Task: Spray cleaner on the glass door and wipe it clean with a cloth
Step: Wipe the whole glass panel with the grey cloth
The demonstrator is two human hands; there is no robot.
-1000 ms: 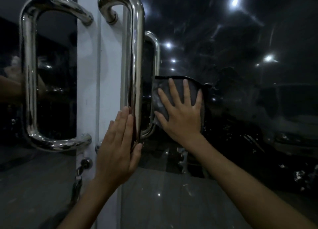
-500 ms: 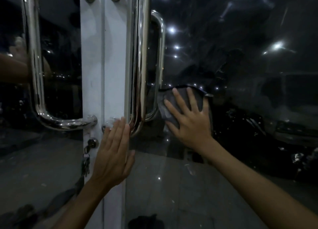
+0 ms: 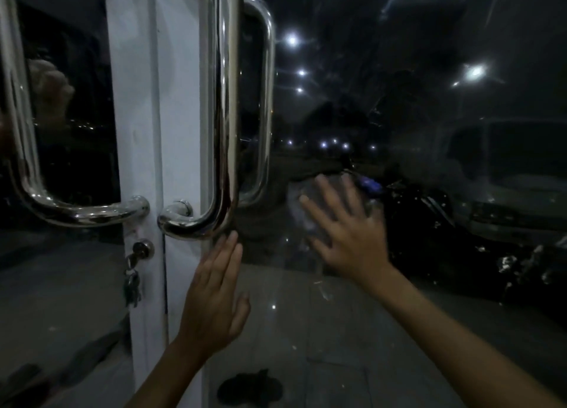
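The glass door (image 3: 414, 107) fills the right of the view, dark, with lights reflected in it. My right hand (image 3: 346, 232) lies flat with fingers spread, pressing a dark grey cloth (image 3: 299, 193) against the glass just right of the handle; the hand and cloth are blurred by motion and most of the cloth is hidden under the hand. My left hand (image 3: 214, 297) rests flat with straight fingers on the door's edge, just below the curved bottom of the chrome handle (image 3: 225, 107). No spray bottle is in view.
A white door frame (image 3: 138, 131) splits the two glass panels. A second chrome handle (image 3: 30, 174) is on the left panel. A lock with keys hanging (image 3: 133, 272) sits below the handles. A dark patch (image 3: 250, 387) shows low on the glass.
My right hand has slid the cloth down and to the right across the glass. My left hand has moved lower on the door edge, below the handle. The view has tilted downward.
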